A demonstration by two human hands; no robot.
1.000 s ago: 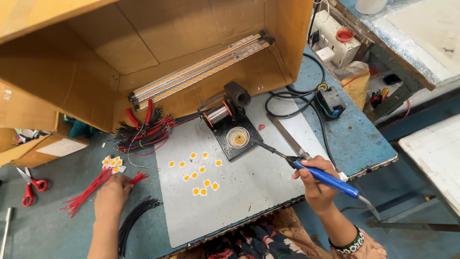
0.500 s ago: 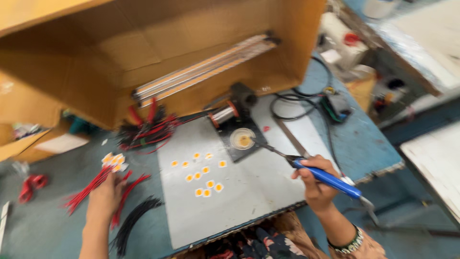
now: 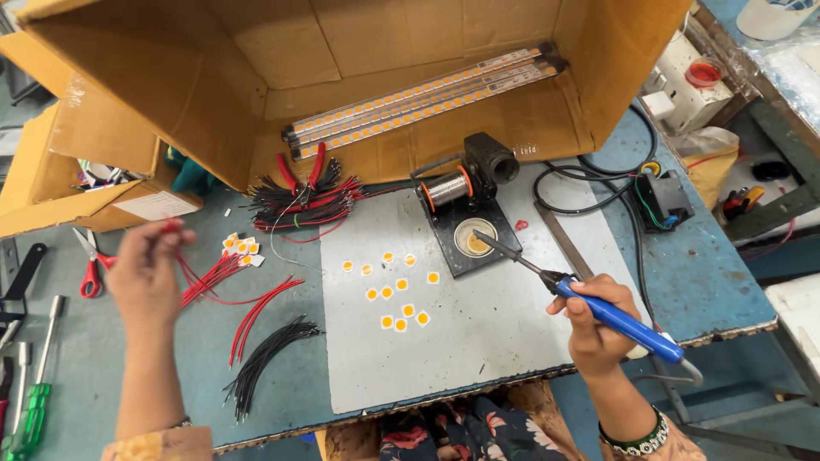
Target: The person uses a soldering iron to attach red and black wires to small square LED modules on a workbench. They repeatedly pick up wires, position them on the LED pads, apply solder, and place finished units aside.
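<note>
Nearest, her right hand [image 3: 598, 320] is clamped around one blue-handled soldering iron [image 3: 611, 314], its tip resting at the round tip-cleaner dish [image 3: 475, 237]. The left hand [image 3: 145, 271], raised above the bench, pinches one red wire [image 3: 171, 227] between closed fingers. Ten small yellow chips [image 3: 395, 286] lie on the grey mat [image 3: 478, 341]. Farther back sit one solder spool [image 3: 446, 189] and three LED strips [image 3: 423, 101] in the cardboard box [image 3: 213, 102].

Blue workbench [image 3: 709, 273], grey mat [image 3: 478, 350], wires [image 3: 265, 358], scissors [image 3: 90, 265]
</note>
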